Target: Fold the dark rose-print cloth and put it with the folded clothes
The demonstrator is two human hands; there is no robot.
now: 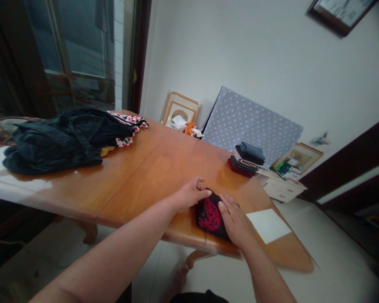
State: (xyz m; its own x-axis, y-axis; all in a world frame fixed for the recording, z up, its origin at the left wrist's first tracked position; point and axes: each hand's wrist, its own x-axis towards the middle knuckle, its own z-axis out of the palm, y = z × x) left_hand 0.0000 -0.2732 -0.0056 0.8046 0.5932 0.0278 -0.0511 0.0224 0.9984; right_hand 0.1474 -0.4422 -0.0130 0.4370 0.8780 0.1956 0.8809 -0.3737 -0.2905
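Observation:
A small folded black garment with a red print (209,215) lies on the wooden table (151,172) near its front edge. My left hand (192,193) pinches the garment's upper left corner with closed fingers. My right hand (235,221) lies flat on the garment's right side, fingers stretched out and together, pressing it down.
A stack of folded clothes (246,159) sits at the table's far right. A heap of dark unfolded clothes (63,139) with a red-and-white patterned piece (128,126) lies at the left. A white sheet (268,225) rests by my right hand. A dotted board (251,124) leans on the wall.

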